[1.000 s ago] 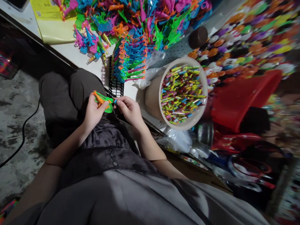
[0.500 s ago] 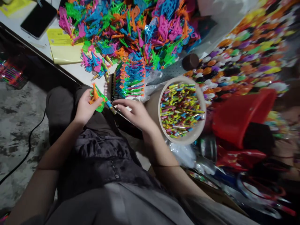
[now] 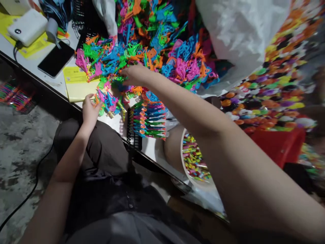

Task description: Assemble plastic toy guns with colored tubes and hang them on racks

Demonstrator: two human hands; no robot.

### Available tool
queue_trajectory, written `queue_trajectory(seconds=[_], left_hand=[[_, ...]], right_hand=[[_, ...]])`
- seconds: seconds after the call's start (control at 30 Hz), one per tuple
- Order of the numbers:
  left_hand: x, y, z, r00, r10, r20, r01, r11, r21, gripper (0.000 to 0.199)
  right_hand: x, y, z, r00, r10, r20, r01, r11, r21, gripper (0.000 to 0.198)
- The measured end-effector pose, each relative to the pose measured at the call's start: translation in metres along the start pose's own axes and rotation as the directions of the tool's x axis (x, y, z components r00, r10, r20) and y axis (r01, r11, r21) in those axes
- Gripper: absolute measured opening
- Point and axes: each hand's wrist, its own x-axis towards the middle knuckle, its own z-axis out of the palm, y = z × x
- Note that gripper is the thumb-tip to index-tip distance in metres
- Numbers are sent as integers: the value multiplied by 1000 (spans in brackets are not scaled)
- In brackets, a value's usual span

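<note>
A heap of coloured plastic pieces (image 3: 157, 37), too many to count, fills the upper middle of the frame on the desk (image 3: 152, 145). The right hand (image 3: 134, 75) reaches to its lower edge; its fingers are among the pieces, and whether they grip one cannot be told. The right forearm crosses the frame and hides part of one beige bucket (image 3: 174, 145) of small printed tubes (image 3: 191, 157), also uncounted.

Left of centre, the left hand (image 3: 90, 111) is at a small cluster of pieces (image 3: 110, 101), with one orange piece (image 3: 96, 99) between thumb and forefinger; whether they are closed on it is unclear. Just right of that cluster, one black rack (image 3: 134, 140) carries a dense row of pieces (image 3: 153, 118).

At upper left lie one phone (image 3: 56, 59) and one white power bank (image 3: 27, 27). One red tub (image 3: 281, 144) is at right; a large white bag (image 3: 233, 30) is at upper right.
</note>
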Motion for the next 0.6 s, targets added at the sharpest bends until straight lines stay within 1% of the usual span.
queue_trajectory(seconds=[0.07, 0.1, 0.2, 0.3, 0.37, 0.43, 0.5, 0.53, 0.57, 0.6], left_hand=[[-6, 5, -1, 997, 75, 1, -75, 990, 124, 47], [-8, 10, -2, 996, 88, 22, -91, 980, 178, 47], [-11, 22, -5, 991, 60, 120, -96, 945, 313, 42], [-11, 28, -7, 978, 37, 204, -115, 915, 386, 33], [-11, 29, -7, 965, 45, 258, -152, 899, 410, 32], [-13, 30, -8, 951, 55, 305, -188, 885, 426, 34], [-15, 32, -10, 941, 65, 331, -213, 876, 434, 37], [-16, 34, -11, 938, 73, 338, -224, 873, 433, 38], [-17, 35, -12, 935, 83, 344, -235, 872, 430, 39], [-19, 36, -13, 933, 96, 348, -248, 870, 426, 40]], right_hand=[[15, -7, 11, 997, 56, 57, -49, 990, -130, 50], [18, -12, 14, 994, 83, 67, -71, 982, -177, 52], [19, -25, 13, 989, 113, 92, -91, 972, -218, 47], [14, -32, 6, 979, 84, 185, -58, 988, -141, 38], [10, -37, 0, 968, 29, 250, -17, 999, -51, 38], [6, -42, -5, 944, -42, 327, 32, 999, 35, 41], [5, -48, -10, 912, -101, 398, 69, 993, 94, 38], [6, -51, -11, 906, -115, 408, 76, 991, 109, 37], [9, -52, -12, 912, -116, 393, 77, 991, 113, 36], [13, -53, -12, 929, -105, 355, 72, 992, 105, 36]])
